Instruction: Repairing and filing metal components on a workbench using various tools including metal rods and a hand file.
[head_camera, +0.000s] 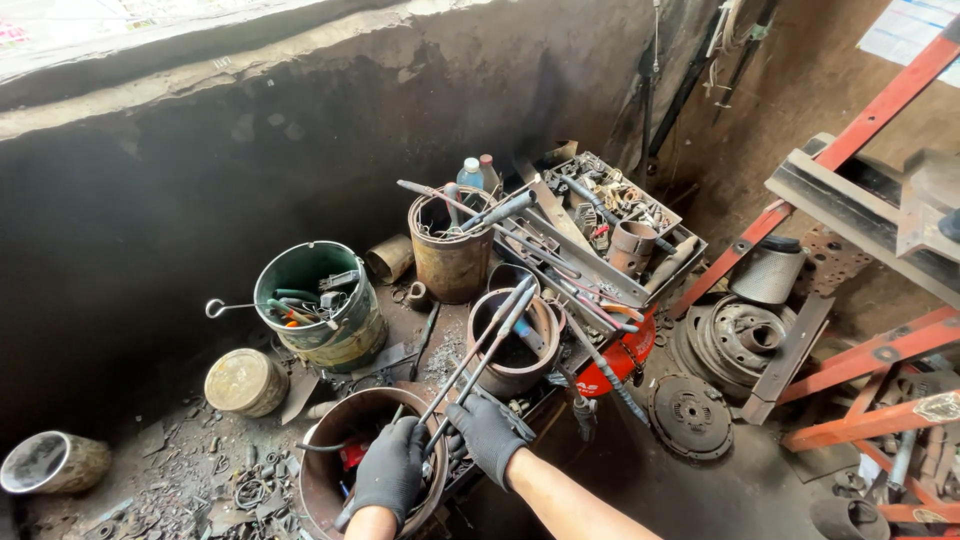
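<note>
Far lower left of frame: dented metal can (52, 462) lying on its side amid scrap washers and rings on the dirty floor (190, 470).
Left of centre: round rusty tin (245, 381); just above and right, green bucket (320, 305) crammed with hand tools, 1 hooked rod poking out leftward.
Lower centre: rusty drum (340, 440), open-topped, bits inside only partly visible.
Over its rim, left hand (390, 470) in black glove, fingers curled shut around the lower end of the long metal rods (478, 352).
Immediately right, right hand (487, 436), also black-gloved, fingers wrapped and pressed together on the same 2 rods slightly higher up.
Rods slanted up and right, their tips over a rusty ring-shaped cylinder (515, 342) at frame centre.
Above centre: tall rusty can (451, 245) holding more rods, 2 plastic bottles (478, 175) behind.
Right of centre: slanted metal tray (610, 230) of mixed parts; red disc (615, 360) below.
Right: clutch plate (690, 415), stacked pulleys (740, 340), orange frame (860, 370).

Step in hand, judged: 2-handed handling of the rods among the containers, grip secured.
Next move calls for: firm hold at both grips, tips kept clear of the cylinder rim and tray.
</note>
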